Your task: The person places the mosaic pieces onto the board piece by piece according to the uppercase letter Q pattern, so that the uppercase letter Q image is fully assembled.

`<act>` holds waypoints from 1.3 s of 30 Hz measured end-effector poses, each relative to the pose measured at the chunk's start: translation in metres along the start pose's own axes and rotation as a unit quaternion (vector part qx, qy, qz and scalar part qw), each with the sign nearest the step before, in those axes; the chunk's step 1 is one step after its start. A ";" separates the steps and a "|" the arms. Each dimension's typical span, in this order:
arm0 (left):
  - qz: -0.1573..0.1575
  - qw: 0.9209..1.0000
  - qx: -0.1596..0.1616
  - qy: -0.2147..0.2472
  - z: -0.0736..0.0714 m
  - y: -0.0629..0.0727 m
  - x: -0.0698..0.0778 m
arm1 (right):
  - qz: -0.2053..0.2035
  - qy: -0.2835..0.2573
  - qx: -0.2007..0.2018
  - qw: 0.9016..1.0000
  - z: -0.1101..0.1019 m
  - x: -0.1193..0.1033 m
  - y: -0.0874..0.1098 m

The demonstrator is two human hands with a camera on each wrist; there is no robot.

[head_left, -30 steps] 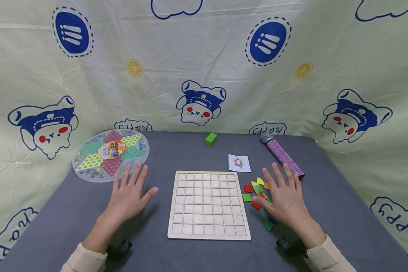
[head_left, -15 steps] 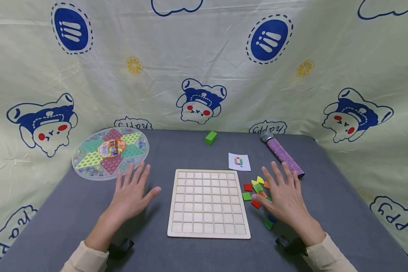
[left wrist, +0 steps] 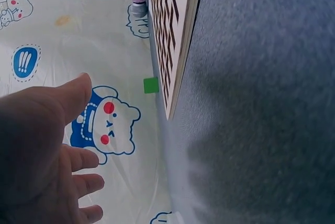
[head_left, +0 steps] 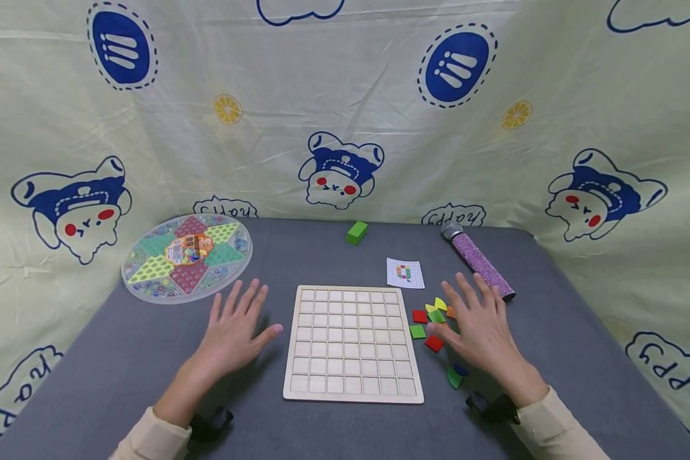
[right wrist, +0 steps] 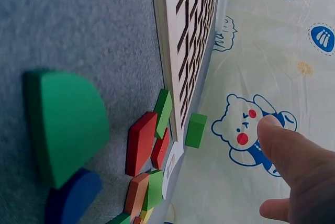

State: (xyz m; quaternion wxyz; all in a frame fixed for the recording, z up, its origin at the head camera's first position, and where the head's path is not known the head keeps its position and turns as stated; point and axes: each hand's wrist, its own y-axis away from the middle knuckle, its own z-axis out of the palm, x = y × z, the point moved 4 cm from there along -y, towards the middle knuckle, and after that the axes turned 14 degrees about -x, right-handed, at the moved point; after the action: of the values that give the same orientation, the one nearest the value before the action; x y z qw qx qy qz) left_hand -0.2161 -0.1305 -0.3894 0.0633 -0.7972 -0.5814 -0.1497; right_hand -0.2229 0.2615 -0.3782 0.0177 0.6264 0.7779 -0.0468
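Note:
A square wooden grid board (head_left: 351,345) lies in the middle of the grey table. To its left my left hand (head_left: 232,332) hovers with fingers spread, holding nothing; the left wrist view shows its thumb and fingers (left wrist: 86,185) above the table. My right hand (head_left: 483,329) is likewise spread over a scatter of small coloured pieces right of the board, and partly hides them. Among these are a red square (head_left: 434,343), a green square (head_left: 417,331), yellow pieces (head_left: 439,304), a green quarter-round piece (right wrist: 70,124) and a blue piece (right wrist: 73,195).
A printed pattern card (head_left: 405,273) lies behind the board's right corner. Farther back are a green block (head_left: 356,233) and a glittery purple microphone (head_left: 477,260). A round Chinese checkers set (head_left: 186,259) stands at back left. A printed cloth (head_left: 345,76) hangs behind the table.
My left hand has moved a little to the right, toward the board. The right hand has shifted only slightly, showing more of the blue piece. The objects on the table stay in place.

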 end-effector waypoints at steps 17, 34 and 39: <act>0.033 0.999 -0.008 -0.003 0.011 -0.005 0.007 | -0.022 -0.013 -0.017 1.000 0.004 0.024 -0.018; 0.055 0.998 -0.032 -0.004 0.020 -0.009 0.009 | -0.070 -0.024 -0.031 0.997 0.015 0.045 -0.037; 0.060 0.997 -0.039 -0.001 0.023 -0.010 0.010 | -0.072 -0.026 -0.044 0.996 0.018 0.048 -0.044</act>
State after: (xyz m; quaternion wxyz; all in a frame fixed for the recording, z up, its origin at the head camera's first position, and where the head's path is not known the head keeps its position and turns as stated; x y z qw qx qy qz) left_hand -0.2184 -0.1117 -0.4086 0.0407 -0.8327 -0.5263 -0.1673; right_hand -0.2765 0.2974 -0.3983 0.0617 0.5658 0.8217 -0.0296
